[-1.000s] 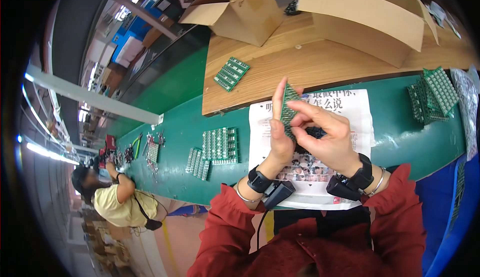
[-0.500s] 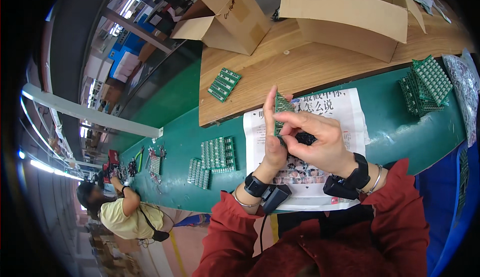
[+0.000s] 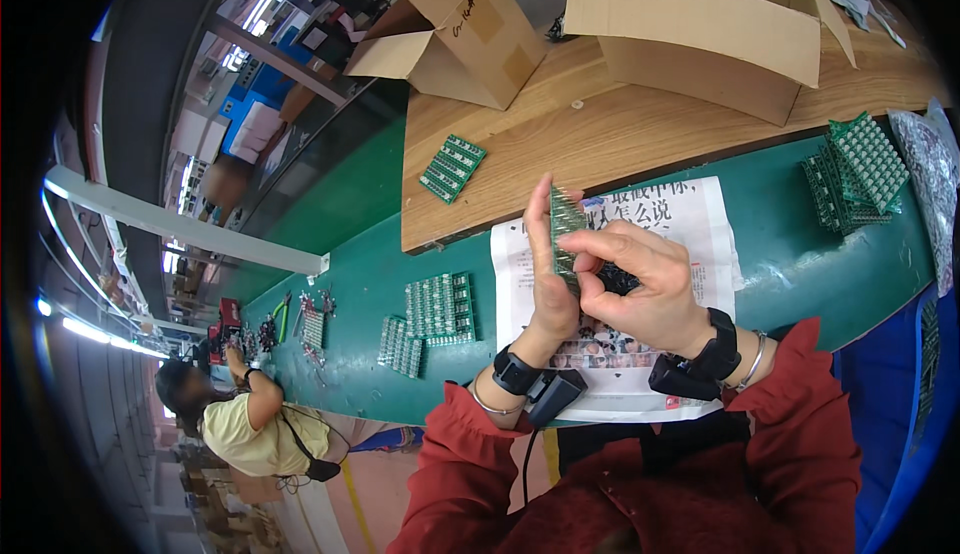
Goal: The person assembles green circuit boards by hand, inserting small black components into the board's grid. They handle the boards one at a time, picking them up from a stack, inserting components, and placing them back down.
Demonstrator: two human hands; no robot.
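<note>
My left hand props a green circuit board strip upright; my right hand pinches its edge, mid-separation I'd judge. Next needs a firm snap.

You wear dark red long sleeves and a matching red top. A black band with a small black box and a trailing cable sits on your left wrist (a thin bangle beside it). Your right wrist carries another black band and a silver bangle.
</note>
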